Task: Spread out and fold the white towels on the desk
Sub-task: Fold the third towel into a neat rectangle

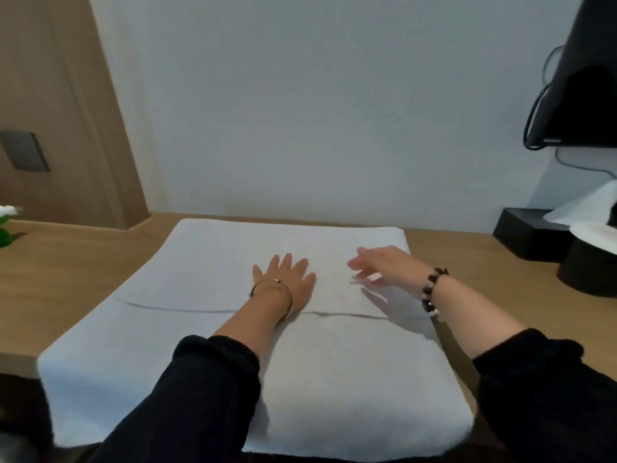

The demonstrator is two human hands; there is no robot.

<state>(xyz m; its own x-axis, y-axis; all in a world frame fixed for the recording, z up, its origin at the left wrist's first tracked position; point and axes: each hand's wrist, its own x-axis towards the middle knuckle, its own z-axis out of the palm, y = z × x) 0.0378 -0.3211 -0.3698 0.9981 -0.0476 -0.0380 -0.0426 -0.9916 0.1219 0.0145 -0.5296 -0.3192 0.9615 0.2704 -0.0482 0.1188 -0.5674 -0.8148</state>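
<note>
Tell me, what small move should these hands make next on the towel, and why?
Probably lower the right hand onto the white towel and sweep it toward the right edge. The left hand lies flat, pinning the middle; the right one looks lifted and blurred, with a shadow beneath.

Right hand (384, 264) fingers (362, 253) motion-blurred; towel (200, 262) near edge hidden under sleeves (207, 379); plant (5, 225), perhaps, cropped left.
</note>
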